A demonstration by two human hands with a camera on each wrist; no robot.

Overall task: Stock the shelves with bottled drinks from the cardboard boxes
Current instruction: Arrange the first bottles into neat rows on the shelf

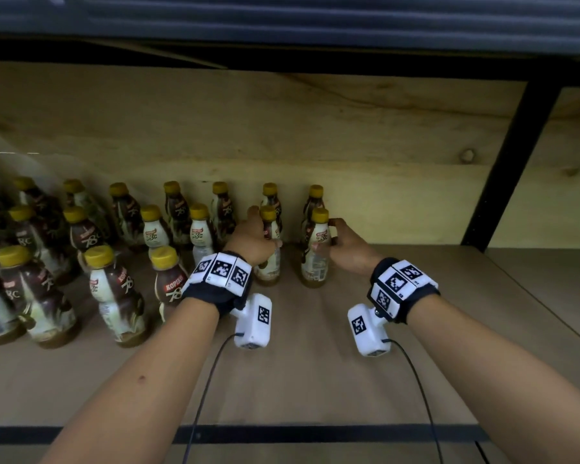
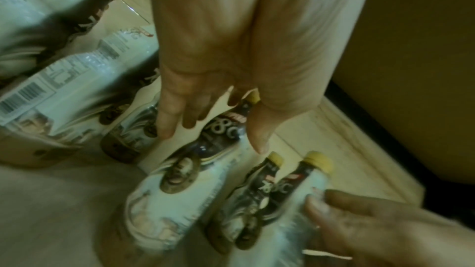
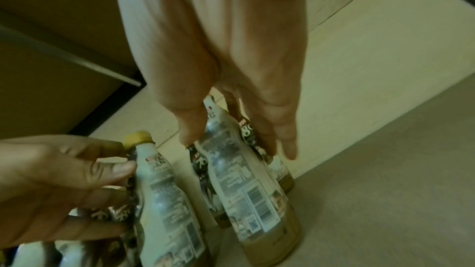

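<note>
Brown-and-white coffee bottles with yellow caps stand on a wooden shelf (image 1: pixel 315 380). My left hand (image 1: pixel 252 236) (image 2: pixel 210 135) grips one upright bottle (image 1: pixel 271 262) (image 2: pixel 180 186) (image 3: pixel 164 200) with thumb and fingers on either side of it. Just to its right, my right hand (image 1: pixel 342 246) (image 3: pixel 236 145) holds another upright bottle (image 1: pixel 315 266) (image 3: pixel 252 190) (image 2: pixel 303 190) around its upper body. Both bottles rest with their bases on the shelf, each in front of a back-row bottle. Parts of both labels are hidden by the hands.
Several rows of the same bottles (image 1: pixel 98 262) fill the shelf's left half. A pale wood back panel (image 1: pixel 315 145) closes the rear. A black upright post (image 1: pixel 503 179) stands at the right. Bare shelf board (image 1: pixel 449 313) lies to the right and in front.
</note>
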